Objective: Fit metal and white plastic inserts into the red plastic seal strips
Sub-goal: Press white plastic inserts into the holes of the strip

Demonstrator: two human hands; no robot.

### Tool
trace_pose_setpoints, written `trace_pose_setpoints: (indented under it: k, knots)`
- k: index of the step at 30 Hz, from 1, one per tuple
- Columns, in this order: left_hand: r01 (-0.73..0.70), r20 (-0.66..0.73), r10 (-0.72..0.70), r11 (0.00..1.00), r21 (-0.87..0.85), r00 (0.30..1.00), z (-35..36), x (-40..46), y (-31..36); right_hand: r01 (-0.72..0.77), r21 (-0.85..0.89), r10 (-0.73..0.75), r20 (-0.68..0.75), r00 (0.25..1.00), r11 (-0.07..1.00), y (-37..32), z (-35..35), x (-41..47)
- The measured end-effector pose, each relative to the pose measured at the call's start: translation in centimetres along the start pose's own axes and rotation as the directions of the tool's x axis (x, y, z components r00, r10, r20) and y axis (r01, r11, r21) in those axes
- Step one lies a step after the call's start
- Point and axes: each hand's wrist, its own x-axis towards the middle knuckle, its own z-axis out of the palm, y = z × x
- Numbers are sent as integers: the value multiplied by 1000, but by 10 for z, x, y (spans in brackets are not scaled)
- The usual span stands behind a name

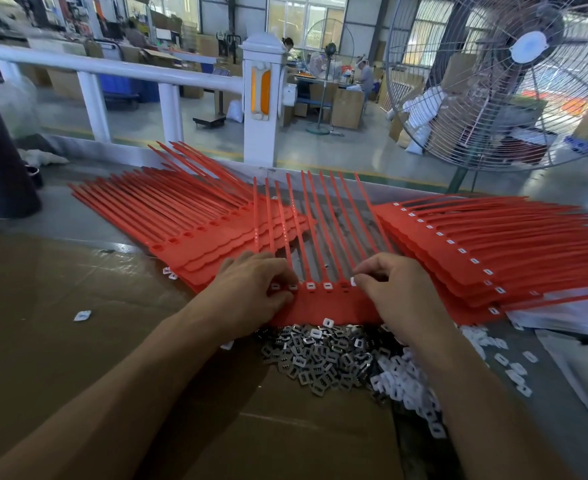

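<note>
Brown cardboard bench top [78, 341] – red seal strips [334, 303], metal inserts [320, 362], white inserts [406, 386]

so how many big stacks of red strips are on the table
2. One stack lies left of the hands, its sockets still open; the other stack lies right, with white inserts fitted. More may be hidden.

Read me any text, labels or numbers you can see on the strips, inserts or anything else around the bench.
No text can be read anywhere.
Red plastic seal strip under the hands: no print visible.
Small white plastic inserts and grey metal inserts: no markings readable.
Blue band on the cardboard box at far right: may carry print, too blurred to read.
</note>
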Motion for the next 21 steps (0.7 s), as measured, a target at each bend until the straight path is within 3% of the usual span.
trace_pose_setpoints:
  k: [21]
  knots:
    - [20, 10, -20, 1000, -2, 1000, 0, 1, 2, 27, -133, -31, -24, 999, 991, -7, 16, 7]
